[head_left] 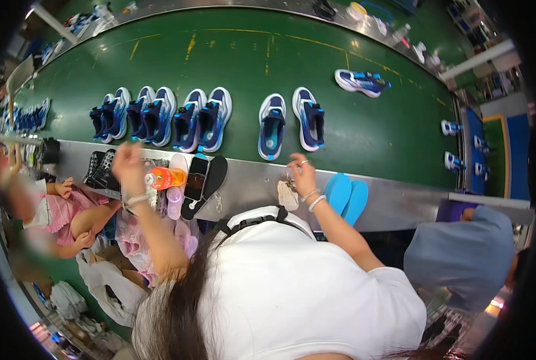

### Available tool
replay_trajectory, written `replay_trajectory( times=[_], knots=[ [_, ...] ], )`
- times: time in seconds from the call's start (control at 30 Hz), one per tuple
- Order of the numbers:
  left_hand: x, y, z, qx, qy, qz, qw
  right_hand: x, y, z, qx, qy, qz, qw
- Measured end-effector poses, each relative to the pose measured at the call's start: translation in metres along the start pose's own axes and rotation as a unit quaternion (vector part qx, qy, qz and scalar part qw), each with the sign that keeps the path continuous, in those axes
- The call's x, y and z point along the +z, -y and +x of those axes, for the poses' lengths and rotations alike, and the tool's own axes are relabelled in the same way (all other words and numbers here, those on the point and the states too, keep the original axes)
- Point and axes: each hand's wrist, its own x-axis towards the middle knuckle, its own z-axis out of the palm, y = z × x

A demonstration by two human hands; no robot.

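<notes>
My left hand (pixel 128 167) is raised at the edge of the green belt, close to the left group of shoes, its fingers smeared by motion. My right hand (pixel 302 175) hovers at the belt's near edge, below the middle pair of shoes. Its fingers are bent and apart, with nothing visible in them. The navy-and-white sneaker (pixel 272 127) on the left of that pair lies toe away from me; its mate (pixel 309 119) stands beside it, slightly turned. Further left, several similar sneakers (pixel 215 120) stand in a row. One more sneaker (pixel 361 83) lies sideways at the right.
On the metal ledge (pixel 250 180) are an orange drink bottle (pixel 167 178), a phone (pixel 196 178), black insoles (pixel 215 179), a pale charm with keys (pixel 287 195) and blue insoles (pixel 346 198). People sit at left (pixel 69 216) and right (pixel 460 252). More shoes (pixel 454 162) are at far right.
</notes>
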Motion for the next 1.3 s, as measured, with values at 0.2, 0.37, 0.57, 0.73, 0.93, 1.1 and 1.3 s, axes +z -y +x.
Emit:
replay_trajectory(
  times=[0.2, 0.37, 0.57, 0.73, 0.93, 1.1, 1.3],
  knots=[
    [-0.098, 0.166, -0.002, -0.139, 0.112, 0.181, 0.967, -0.061, -0.041, 0.002, 0.071, -0.105, -0.016, 0.992],
    [-0.019, 0.049, -0.013, 0.057, 0.086, 0.207, 0.973, -0.067, -0.035, 0.009, 0.082, -0.080, 0.015, 0.993],
    [0.206, -0.043, -0.096, 0.186, 0.427, -0.058, 0.883, -0.011, 0.013, 0.027, 0.045, 0.110, -0.038, 0.992],
    [0.340, -0.026, -0.117, 0.271, 0.535, 0.274, 0.752, 0.033, -0.007, 0.034, -0.002, 0.185, -0.184, 0.965],
    [0.407, 0.003, -0.111, 0.121, 0.561, 0.220, 0.789, 0.025, 0.019, 0.056, 0.015, 0.225, -0.282, 0.933],
    [0.407, 0.002, -0.115, 0.178, 0.568, 0.280, 0.754, 0.038, 0.015, 0.057, -0.070, 0.166, -0.320, 0.930],
    [0.384, 0.001, -0.114, 0.248, 0.573, 0.302, 0.720, 0.038, 0.004, 0.061, -0.026, 0.148, -0.326, 0.933]
  ],
)
